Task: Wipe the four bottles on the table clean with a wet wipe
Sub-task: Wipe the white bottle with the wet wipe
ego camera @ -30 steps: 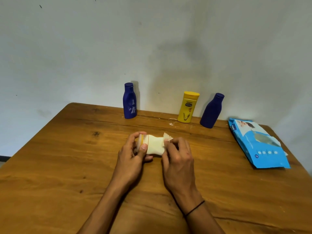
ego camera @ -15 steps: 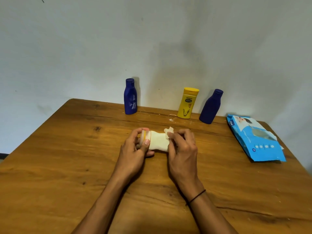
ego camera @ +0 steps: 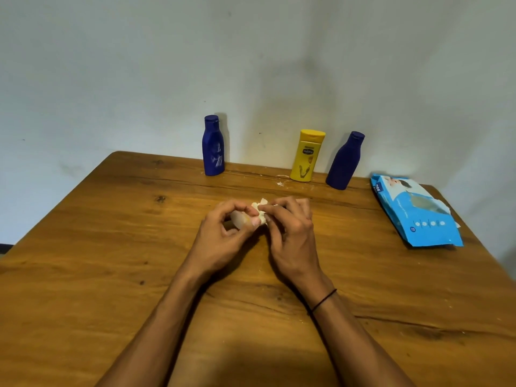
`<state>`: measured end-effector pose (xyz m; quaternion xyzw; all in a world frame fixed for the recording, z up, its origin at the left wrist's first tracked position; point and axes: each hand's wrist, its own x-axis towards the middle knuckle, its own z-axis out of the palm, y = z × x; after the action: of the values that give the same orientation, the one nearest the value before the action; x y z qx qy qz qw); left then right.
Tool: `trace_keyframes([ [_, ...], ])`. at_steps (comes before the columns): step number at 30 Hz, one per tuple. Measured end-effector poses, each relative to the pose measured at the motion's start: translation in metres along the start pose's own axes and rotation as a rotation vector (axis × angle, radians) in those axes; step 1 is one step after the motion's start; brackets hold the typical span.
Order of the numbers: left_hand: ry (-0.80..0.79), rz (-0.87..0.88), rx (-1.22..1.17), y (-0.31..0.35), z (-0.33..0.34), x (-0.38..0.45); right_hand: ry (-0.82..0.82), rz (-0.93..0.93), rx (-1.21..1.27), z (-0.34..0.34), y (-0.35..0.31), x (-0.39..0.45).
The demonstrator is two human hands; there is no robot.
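two hands meet mid-table: the left hand curls round a small pale bottle lying sideways, the right hand pinches a crumpled white wipe against it. three smooth plastic bottles stand at the wall: blue bottle, yellow bottle, tilted blue bottle. glossy blue wipe pack lies right on the grained wooden table.

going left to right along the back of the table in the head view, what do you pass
left blue bottle → yellow bottle → right blue bottle, which leans → blue wet wipe pack lying flat at the right edge.
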<state>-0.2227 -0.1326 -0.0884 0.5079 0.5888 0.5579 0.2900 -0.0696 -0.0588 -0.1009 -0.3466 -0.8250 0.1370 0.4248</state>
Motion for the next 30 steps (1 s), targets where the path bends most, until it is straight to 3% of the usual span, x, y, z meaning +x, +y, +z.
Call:
trace_keyframes([
  [4, 0.112, -0.087, -0.003, -0.001, -0.002, 0.000, -0.065, -0.022, 0.056, -0.003, -0.002, 0.002],
  [9, 0.225, -0.273, -0.289, 0.006, -0.002, 0.001, -0.071, -0.047, 0.091, -0.004, -0.004, 0.001],
  [13, 0.235, -0.325, -0.396, 0.007, 0.000, 0.000, -0.060, -0.024, 0.062, -0.003, -0.004, 0.001],
  [19, 0.241, -0.269, -0.350, 0.011, 0.002, -0.003, 0.039, 0.210, -0.087, 0.001, 0.002, 0.003],
  [25, 0.164, -0.208, -0.275, 0.009, 0.005, -0.007, -0.046, -0.121, 0.049, -0.002, -0.013, -0.002],
  [30, 0.150, -0.162, -0.166, 0.008, 0.006, -0.005, -0.016, -0.056, -0.004, 0.001, -0.006, -0.001],
])
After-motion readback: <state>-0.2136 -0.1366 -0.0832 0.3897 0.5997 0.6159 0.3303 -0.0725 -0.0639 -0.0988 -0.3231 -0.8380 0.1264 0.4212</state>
